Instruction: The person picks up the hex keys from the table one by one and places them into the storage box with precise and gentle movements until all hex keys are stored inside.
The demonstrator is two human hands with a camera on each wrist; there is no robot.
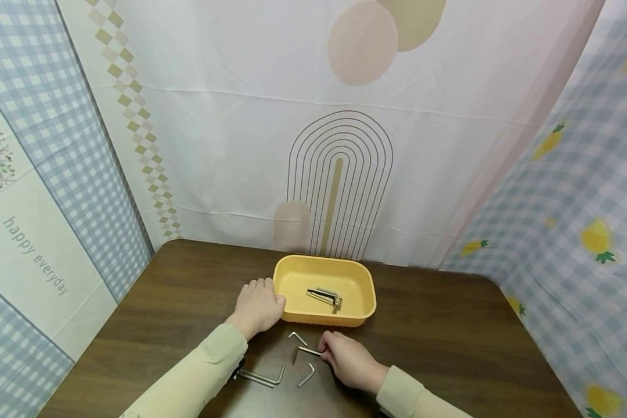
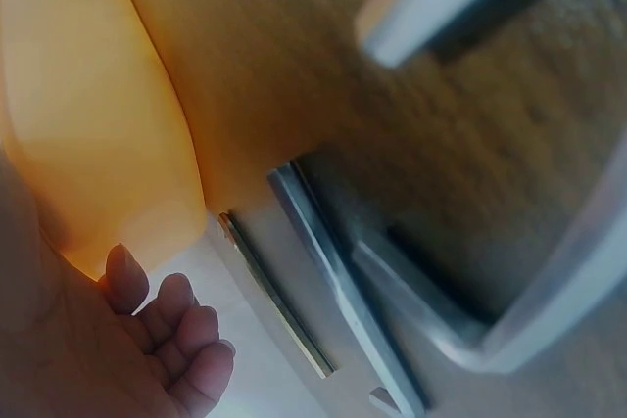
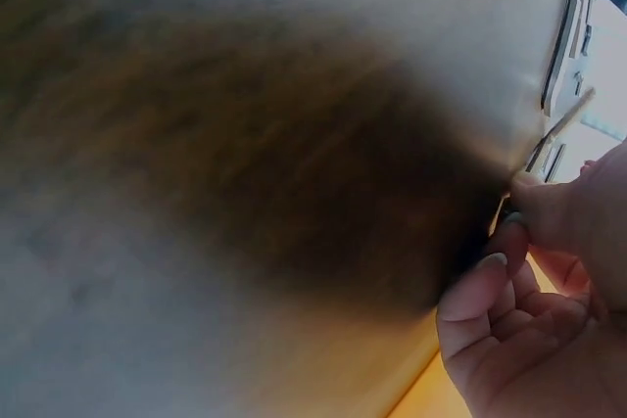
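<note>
Head view: my right hand pinches one key by its end, in front of the tray; my left hand is at its rim, grip unclear. Off-centre hold: I suspect twisting, knocking the loose keys.

The head view is bright; the right wrist view blurs what's likely tabletop

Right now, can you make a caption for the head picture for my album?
Right hand pinching a hex key, left hand at the side of a yellow bin.
</note>
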